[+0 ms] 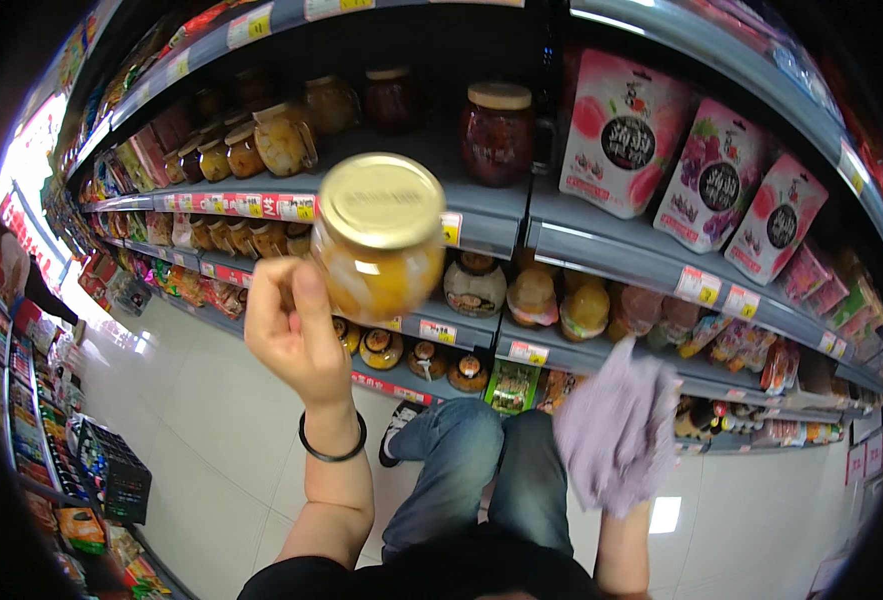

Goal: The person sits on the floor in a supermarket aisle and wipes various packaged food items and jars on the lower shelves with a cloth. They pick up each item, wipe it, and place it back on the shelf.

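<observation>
My left hand grips a glass jar of yellow fruit by its handle side, raised in front of the shelf. A gold metal lid tops the jar, which tilts slightly towards me. Over my right hand hangs a lilac cloth; the cloth hides the fingers, and only the forearm shows below it. Behind the held jar, a dark red jar stands near the front of the middle shelf. Left of it is a jar of pale fruit in a row of smaller jars.
Pink and purple pouches stand on the right shelf. Lower shelves hold a large clear jar, fruit jelly cups and small jars. A black crate sits on the tiled floor at left. Another person is at far left.
</observation>
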`<state>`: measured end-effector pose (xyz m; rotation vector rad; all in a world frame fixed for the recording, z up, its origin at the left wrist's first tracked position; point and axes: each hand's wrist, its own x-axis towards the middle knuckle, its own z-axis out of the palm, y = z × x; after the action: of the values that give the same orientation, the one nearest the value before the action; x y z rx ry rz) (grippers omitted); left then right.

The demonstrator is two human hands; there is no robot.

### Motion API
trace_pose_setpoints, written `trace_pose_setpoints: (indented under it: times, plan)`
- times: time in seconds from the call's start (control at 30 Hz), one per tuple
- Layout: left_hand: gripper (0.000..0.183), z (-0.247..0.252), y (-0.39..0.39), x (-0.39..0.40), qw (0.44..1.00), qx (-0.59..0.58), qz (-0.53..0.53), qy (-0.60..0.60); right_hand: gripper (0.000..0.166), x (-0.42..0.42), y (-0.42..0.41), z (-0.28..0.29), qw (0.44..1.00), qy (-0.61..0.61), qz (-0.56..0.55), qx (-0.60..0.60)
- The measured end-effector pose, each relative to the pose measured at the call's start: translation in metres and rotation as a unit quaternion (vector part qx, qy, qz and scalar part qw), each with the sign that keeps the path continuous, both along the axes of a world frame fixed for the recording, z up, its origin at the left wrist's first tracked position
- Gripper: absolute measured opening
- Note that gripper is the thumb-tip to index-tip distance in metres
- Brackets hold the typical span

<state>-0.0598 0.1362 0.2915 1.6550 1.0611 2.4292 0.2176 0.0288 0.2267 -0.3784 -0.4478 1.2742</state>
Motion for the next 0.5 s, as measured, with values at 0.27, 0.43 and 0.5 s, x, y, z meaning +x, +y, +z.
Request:
trace_pose_setpoints:
  times: [0.27, 0.43, 0.5]
  plan:
    - [0.031, -0.018, -0.075, 0.034, 0.959, -0.127, -0.157, 0.198, 0.055, -0.045, 0.034, 0.085, 0.682, -0.684, -0.125, 0.227]
    - [0.032, -0.021, -0.077, 0.046, 0.941, -0.114, -0.196, 0.249, 0.035, -0.033, 0.038, 0.074, 0.753, -0.650, 0.031, 0.098]
    - [0.031, -0.023, -0.075, 0.051, 0.935, -0.116, -0.217, 0.255, 0.041, -0.031, 0.045, 0.069, 0.867, -0.481, 0.130, 0.017]
